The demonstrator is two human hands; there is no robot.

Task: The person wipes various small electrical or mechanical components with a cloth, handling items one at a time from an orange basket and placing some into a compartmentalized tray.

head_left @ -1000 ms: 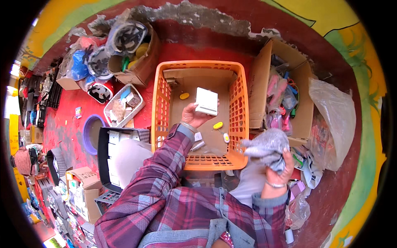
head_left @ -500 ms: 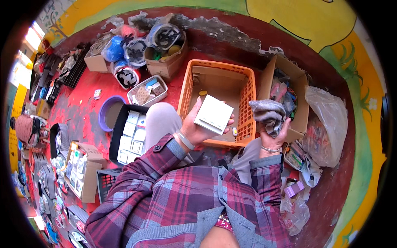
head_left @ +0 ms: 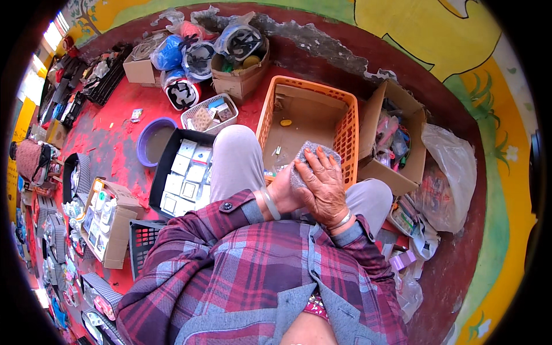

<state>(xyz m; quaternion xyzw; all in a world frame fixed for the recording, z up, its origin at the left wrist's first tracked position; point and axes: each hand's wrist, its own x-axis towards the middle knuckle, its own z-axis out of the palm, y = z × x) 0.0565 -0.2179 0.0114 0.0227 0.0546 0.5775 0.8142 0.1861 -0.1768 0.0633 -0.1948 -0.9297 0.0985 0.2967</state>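
The shirt is plaid — maroon and grey.

Right hand, cloth now at left hand

1. The grey cloth is covered in rough, matt pile.
2. The orange basket is moulded in smooth plastic.
3. The carton is made of matt cardboard.
4. The clear bag is formed of glossy plastic.

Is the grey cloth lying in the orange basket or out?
Out: the grey cloth is between the left hand and the right hand, which lies flat over it.
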